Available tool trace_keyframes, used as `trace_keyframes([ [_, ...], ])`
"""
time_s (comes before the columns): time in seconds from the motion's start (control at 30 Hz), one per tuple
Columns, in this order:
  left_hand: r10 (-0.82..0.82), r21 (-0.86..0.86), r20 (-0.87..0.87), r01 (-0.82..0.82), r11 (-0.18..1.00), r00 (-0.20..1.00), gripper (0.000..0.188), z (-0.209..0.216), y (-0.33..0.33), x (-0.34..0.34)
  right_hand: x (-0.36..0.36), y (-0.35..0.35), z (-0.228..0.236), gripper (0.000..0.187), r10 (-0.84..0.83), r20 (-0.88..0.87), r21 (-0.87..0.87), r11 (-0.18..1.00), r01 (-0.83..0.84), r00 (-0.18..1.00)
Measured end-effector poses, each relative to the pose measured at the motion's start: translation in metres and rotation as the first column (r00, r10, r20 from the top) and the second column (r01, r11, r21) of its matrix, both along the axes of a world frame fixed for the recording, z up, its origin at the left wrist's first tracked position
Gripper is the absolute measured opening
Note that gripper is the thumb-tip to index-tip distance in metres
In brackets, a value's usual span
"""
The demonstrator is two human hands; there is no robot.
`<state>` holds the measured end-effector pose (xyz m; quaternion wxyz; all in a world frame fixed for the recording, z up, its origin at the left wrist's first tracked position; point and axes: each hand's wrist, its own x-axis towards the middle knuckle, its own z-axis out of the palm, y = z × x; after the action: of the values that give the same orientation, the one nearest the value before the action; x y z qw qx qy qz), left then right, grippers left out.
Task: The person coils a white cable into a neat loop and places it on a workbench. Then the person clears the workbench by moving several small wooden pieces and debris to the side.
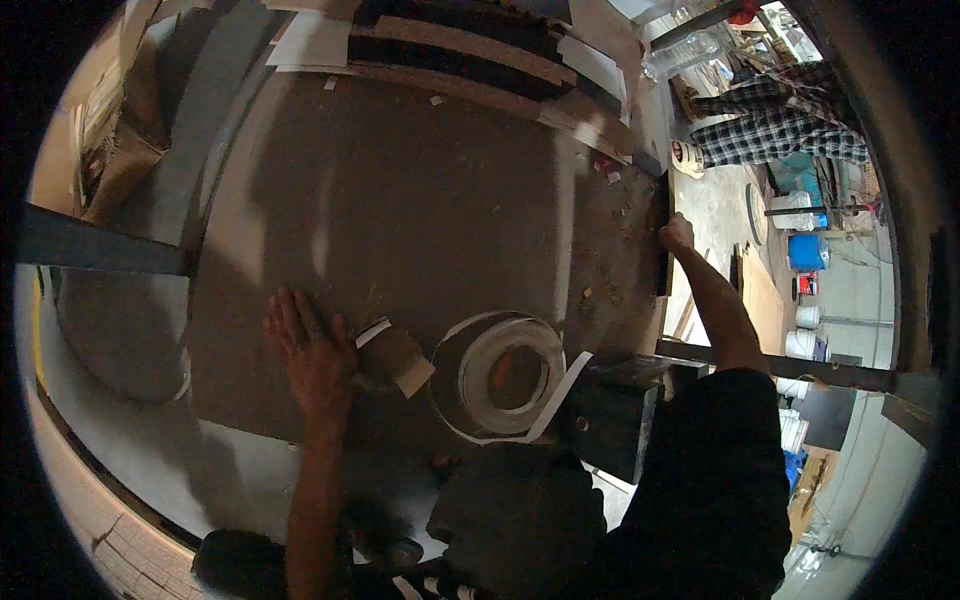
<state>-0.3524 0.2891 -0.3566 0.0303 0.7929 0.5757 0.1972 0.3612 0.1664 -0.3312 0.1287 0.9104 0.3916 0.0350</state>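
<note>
Left hand [312, 352] flat, fingers open, on the brown rectangular wooden board [420, 220]; right hand [677, 233] grips board's right edge; white edge-banding tape roll [510, 375] lies between.

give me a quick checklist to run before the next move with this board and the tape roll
1. Left hand flat on the brown board: ok, palm down near the near edge.
2. Right hand on the board's right edge: ok, fingers curl at the edge.
3. Roll of white edge banding lying on the board: ok, flat, with a loose tail trailing off.
4. Small wooden block by the left hand: ok, touching the fingers.
5. Board surface free of debris: not ok, chips lie near the right edge.
6. Grip firmness of the right hand: cannot tell.
</note>
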Motion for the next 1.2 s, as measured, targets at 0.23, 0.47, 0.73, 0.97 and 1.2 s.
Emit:
trace_keyframes([
  [0.23,0.028,-0.027,-0.015,-0.029,0.999,0.999,0.059,-0.001,-0.004,-0.001,-0.081,0.005,0.02,0.035,0.039,-0.203,-0.08,0.995,-0.056,0.978],
  [0.47,0.009,0.076,-0.017,-0.008,0.997,1.0,0.057,-0.007,0.001,-0.008,-0.161,0.021,0.058,0.043,0.378,-0.184,-0.033,0.92,-0.39,0.907],
  [0.73,0.012,0.012,-0.014,-0.012,1.0,1.0,0.055,0.004,0.001,-0.004,-0.141,0.031,0.05,0.043,0.501,-0.042,0.069,0.865,-0.498,0.864],
  [0.97,0.025,0.005,-0.046,-0.025,1.0,0.999,0.056,0.0,0.001,-0.007,-0.137,0.061,0.039,0.044,0.259,-0.064,-0.163,0.95,-0.266,0.964],
  [1.2,0.0,0.024,-0.01,0.0,1.0,1.0,0.057,0.006,0.0,-0.001,-0.106,0.14,0.038,0.053,0.178,-0.003,-0.221,0.96,-0.174,0.984],
])
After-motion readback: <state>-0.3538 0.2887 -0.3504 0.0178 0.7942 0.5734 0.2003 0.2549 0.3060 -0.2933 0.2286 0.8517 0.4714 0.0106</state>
